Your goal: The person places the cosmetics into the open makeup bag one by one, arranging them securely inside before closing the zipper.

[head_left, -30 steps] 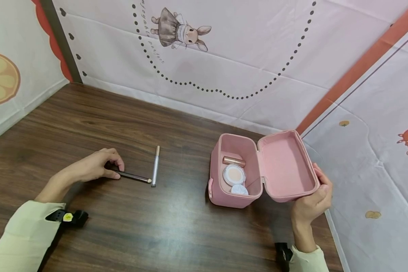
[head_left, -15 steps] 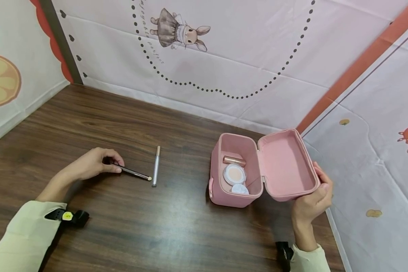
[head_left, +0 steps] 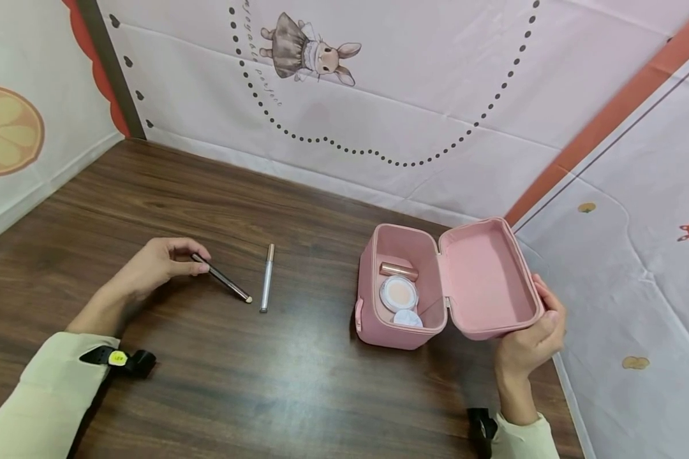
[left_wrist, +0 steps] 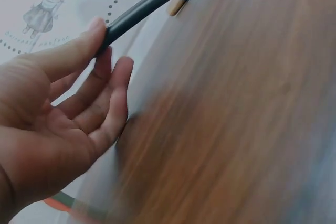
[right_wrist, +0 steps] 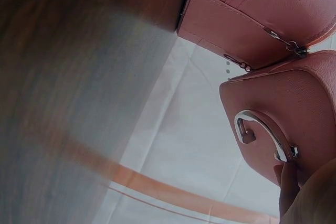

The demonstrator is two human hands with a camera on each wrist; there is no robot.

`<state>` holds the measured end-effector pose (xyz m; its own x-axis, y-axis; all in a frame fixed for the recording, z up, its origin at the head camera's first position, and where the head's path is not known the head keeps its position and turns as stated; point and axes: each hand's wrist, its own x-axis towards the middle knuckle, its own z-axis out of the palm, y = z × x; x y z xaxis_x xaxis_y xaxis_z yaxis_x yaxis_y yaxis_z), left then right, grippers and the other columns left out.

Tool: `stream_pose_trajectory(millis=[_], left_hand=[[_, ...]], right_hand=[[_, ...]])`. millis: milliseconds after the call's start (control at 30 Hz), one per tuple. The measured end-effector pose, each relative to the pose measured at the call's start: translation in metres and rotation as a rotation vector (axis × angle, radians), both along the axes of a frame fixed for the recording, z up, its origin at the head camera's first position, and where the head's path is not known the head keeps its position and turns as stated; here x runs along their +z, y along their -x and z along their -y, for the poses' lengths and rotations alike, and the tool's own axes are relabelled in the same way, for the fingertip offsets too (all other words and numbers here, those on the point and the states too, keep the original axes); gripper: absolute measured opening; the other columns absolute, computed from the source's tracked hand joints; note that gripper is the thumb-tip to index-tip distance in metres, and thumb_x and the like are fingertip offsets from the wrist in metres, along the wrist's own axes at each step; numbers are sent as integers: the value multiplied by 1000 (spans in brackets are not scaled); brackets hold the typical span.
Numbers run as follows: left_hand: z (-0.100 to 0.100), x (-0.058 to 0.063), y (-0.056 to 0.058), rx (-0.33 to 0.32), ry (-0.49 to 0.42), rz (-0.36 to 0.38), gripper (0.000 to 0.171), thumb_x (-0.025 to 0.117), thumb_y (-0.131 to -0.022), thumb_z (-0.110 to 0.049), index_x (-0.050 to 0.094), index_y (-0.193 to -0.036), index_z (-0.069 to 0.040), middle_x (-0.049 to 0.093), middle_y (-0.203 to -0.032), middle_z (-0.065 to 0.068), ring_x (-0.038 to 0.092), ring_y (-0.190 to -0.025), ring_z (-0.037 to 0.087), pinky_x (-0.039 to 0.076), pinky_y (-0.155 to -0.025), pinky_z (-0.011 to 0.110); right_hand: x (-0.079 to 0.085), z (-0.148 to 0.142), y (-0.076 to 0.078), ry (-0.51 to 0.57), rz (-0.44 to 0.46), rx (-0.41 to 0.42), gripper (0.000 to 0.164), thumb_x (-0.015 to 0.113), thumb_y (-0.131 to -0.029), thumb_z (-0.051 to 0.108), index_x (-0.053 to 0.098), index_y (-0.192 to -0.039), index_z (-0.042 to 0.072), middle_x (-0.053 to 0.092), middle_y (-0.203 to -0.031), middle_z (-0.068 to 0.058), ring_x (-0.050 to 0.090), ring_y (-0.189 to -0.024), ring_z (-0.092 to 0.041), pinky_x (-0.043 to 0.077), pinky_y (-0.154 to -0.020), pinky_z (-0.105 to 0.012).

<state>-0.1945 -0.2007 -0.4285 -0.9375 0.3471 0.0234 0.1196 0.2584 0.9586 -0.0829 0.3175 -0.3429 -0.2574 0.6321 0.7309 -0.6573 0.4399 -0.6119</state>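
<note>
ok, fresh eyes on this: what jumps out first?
Probably the open pink case right of centre on the dark table, its lid held by the right hand. Then the left hand, over on the left, pinching a dark pale-tipped stick beside a silver tube. Behind it all, a sideways rabbit print on the backdrop.

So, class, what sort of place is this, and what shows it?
Probably a tabletop set up in a screened-off corner: printed, creased sheets rise behind the wood-grain table and at both sides, and an open pink case stands on it. The wider room is out of view.
</note>
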Motion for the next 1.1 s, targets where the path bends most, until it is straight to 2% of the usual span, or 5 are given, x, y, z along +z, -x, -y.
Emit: stream_pose_trajectory(millis=[133, 367, 733, 967, 1100], left_hand=[[-4, -3, 2, -42, -331, 97, 29, 65, -86, 5, 53, -110, 18, 64, -97, 12, 67, -84, 21, 54, -75, 36], [-15, 0, 6, 26, -617, 162, 30, 61, -85, 14, 56, -115, 14, 59, -94, 12, 64, -85, 21, 53, -80, 42], [-34, 12, 9, 118, -771, 186, 37, 60, -85, 15, 54, -121, 6, 64, -93, 12, 66, -82, 21, 54, -77, 40], [-58, 39, 14, 167, -778, 225, 30, 66, -84, 8, 62, -112, -3, 66, -89, 11, 67, -80, 20, 54, -77, 39], [-81, 57, 18, 159, -788, 242, 26, 68, -84, 5, 64, -109, -3, 64, -89, 10, 66, -80, 19, 54, -77, 36]], right_hand=[[-1, 0, 0, -10, 2, -5, 38, 29, -94, -2, 63, -98, -19, 64, -104, -31, 61, -102, -35, 46, -92, -37], [0, -1, 1, -9, 2, -8, 38, 29, -94, -2, 63, -98, -19, 64, -104, -30, 61, -102, -36, 46, -93, -37], [-2, -1, 0, -14, 3, 4, 38, 29, -94, -2, 62, -98, -19, 63, -105, -31, 61, -103, -36, 46, -93, -37], [-2, -2, 1, -23, 12, 7, 38, 29, -94, -1, 63, -99, -19, 63, -105, -31, 60, -104, -37, 46, -92, -37], [-2, -2, 0, -22, 11, -1, 38, 29, -94, -1, 63, -98, -18, 63, -105, -31, 61, -103, -36, 47, -92, -37]])
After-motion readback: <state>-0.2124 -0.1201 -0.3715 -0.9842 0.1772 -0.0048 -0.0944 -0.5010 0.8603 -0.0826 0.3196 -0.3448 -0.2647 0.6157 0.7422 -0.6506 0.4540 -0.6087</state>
